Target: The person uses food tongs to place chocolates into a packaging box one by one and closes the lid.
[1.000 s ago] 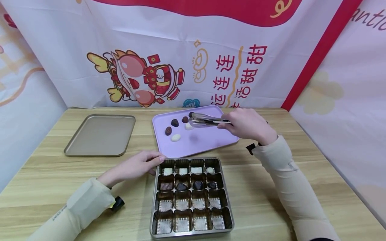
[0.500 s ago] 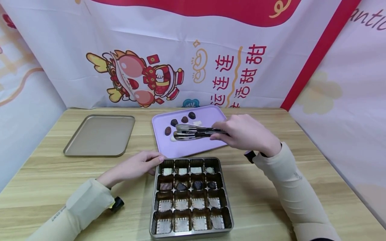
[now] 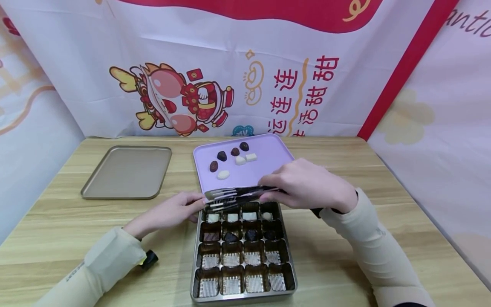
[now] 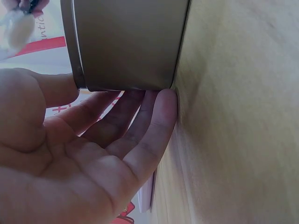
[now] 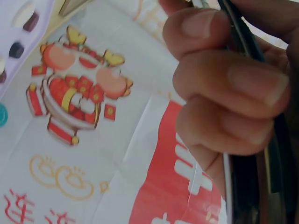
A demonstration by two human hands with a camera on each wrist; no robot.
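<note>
My right hand (image 3: 303,184) grips metal tongs (image 3: 238,195) by the handles, its fingers curled round them in the right wrist view. The tong ends hover over the far-left corner of a rectangular tin (image 3: 291,273) with a brown divided insert. A blurred pale oval shape (image 4: 21,30) shows by the tongs in the left wrist view; whether they hold it cannot be told. My left hand (image 3: 174,211) holds that same corner, thumb at the rim and fingers round the far wall. White pieces (image 3: 250,217) fill the far row, dark chocolates (image 3: 251,235) the second.
Behind the tin lies a lilac tray (image 3: 264,145) with several dark chocolates (image 3: 222,156) and three white pieces (image 3: 223,175). A beige-brown tray (image 3: 130,170) sits at the left. A printed cloth (image 3: 215,47) hangs at the table's far edge.
My right hand has drawn the tongs back from the lilac tray, leftward and nearer, to above the tin's far-left corner. My left hand has stayed at that corner.
</note>
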